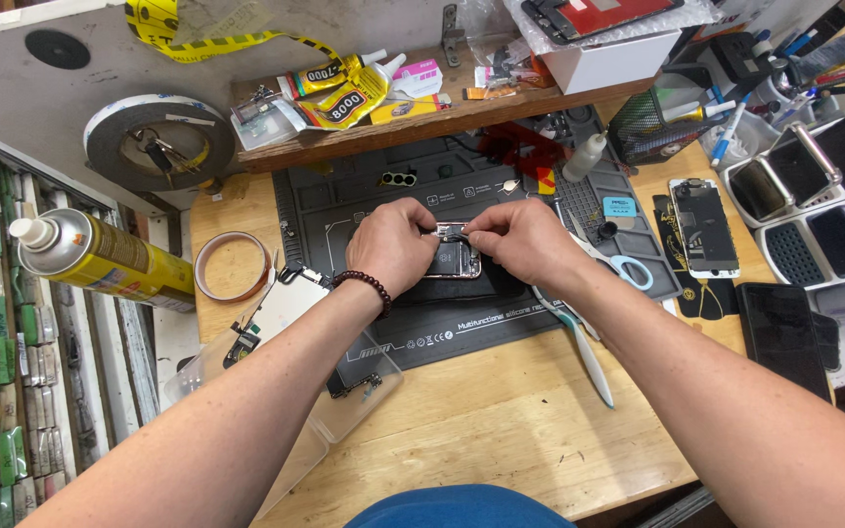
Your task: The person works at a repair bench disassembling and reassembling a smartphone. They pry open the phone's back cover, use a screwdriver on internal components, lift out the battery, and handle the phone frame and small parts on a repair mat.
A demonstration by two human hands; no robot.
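Working over the wooden counter (501, 430) with the dark silicone mat (422, 323) laid across the far half. My left hand (390, 244) and right hand (525, 242) meet mid-mat over the opened phone (457, 262), both sets of fingers pinching something tiny at its far edge. Scissors (628, 271) just right, tape ring (232, 266) off left.

The left hand (390, 244) and the right hand (523, 242) cover most of the open phone (457, 261), so its inside parts are too small to tell. At 9 o'clock, the spray can (100, 259) hides part of the shelf behind it. At 6 o'clock, the blue shirt (457, 506) is cut off by the bottom edge. At 3 o'clock, the trays (819, 200) run off the side.
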